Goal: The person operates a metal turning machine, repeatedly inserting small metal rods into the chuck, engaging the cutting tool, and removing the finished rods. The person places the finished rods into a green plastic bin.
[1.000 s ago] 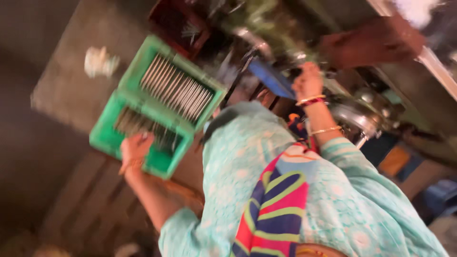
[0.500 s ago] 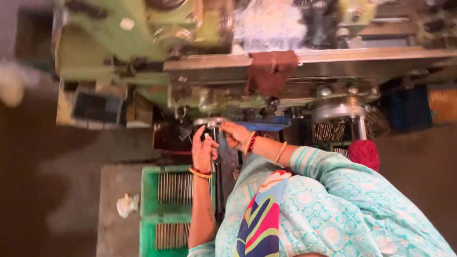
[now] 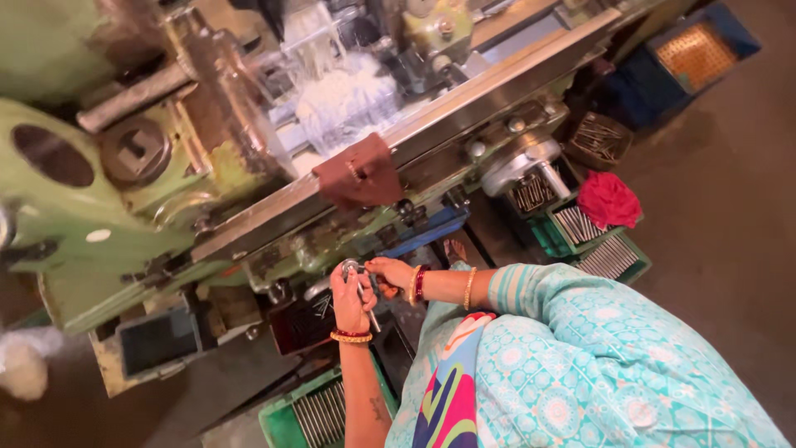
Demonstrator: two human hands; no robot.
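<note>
Both hands met in front of the green machine (image 3: 75, 216): the left hand (image 3: 351, 300) had its fingers wrapped around a slim metal rod (image 3: 366, 295) with a round silvery head, and the right hand (image 3: 390, 274) pinched that same rod from the other side. The work looked to be in mid-course, the rod held at the machine's lower edge and laid in no crate. A green crate (image 3: 311, 413) below held rows of like rods; a dark red tray (image 3: 303, 323) held a few, and further crates (image 3: 580, 228) near a red cloth (image 3: 608, 199) were filled too.
</note>
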